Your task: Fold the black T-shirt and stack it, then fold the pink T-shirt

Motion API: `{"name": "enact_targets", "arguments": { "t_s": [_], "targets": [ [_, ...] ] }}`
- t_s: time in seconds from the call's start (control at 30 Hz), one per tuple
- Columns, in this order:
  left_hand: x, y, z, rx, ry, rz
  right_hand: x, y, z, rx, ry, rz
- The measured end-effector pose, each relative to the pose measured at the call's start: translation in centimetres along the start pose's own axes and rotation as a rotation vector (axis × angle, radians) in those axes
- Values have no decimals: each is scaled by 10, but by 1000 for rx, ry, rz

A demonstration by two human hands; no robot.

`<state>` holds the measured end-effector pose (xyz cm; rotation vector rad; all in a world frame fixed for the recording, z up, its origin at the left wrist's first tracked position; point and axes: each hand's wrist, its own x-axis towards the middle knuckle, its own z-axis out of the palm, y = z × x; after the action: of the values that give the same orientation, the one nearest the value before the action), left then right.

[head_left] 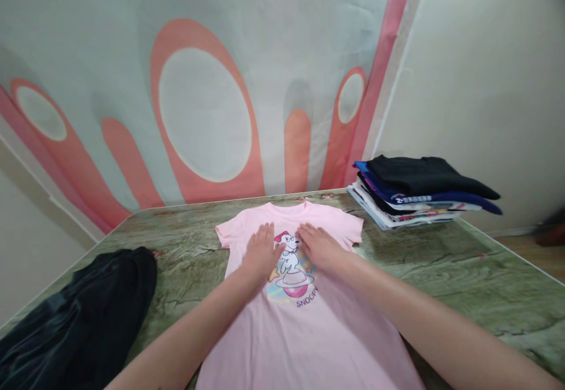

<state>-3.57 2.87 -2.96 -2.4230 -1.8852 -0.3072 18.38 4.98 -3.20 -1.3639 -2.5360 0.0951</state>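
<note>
A pink short-sleeved T-shirt (304,343) lies spread out, front up, on the table in front of me, its neckline toward the far edge. A cartoon dog print with the word SNOOPY covers its chest. My left hand (260,252) rests flat on the shirt just left of the print, fingers stretched out. On the print's right side my right hand (320,247) also lies flat, fingers pointing away from me. Neither hand grips the cloth. The shirt's lower end runs out of the bottom of the view.
A stack of folded clothes (419,193), black on top, stands at the table's far right. Dark crumpled clothing (83,319) lies at the left. The wood-patterned table (189,249) ends near a wall covering with coral shapes (207,187).
</note>
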Motion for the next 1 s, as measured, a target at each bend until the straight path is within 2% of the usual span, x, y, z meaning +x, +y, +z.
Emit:
{"name": "enact_targets", "arguments": {
  "t_s": [0.07,0.17,0.27,0.4,0.57,0.67,0.77,0.87,0.93,1.0],
  "targets": [
    [-17,19,5,-28,-11,125,5,3,7,34,-8,-83],
    [-36,28,4,-28,-22,252,21,24,12,33,14,1],
    [-45,25,-4,-23,-48,278,35,55,5,37,39,149],
    [-60,20,-18,-31,-104,323,41,83,-10,56,36,254],
    [-96,21,-26,-32,-178,352,44,91,-13,72,87,399],
    [-98,22,-31,-72,-189,333,47,95,-6,87,160,442],
    [-62,24,-39,-181,-101,275,45,103,2,107,226,447],
    [6,32,-41,-277,-68,159,42,111,7,104,270,425],
    [57,41,-36,-281,-121,5,38,113,6,86,287,436],
    [101,52,-26,-267,-122,-59,36,114,4,76,289,447]
  ]
}}
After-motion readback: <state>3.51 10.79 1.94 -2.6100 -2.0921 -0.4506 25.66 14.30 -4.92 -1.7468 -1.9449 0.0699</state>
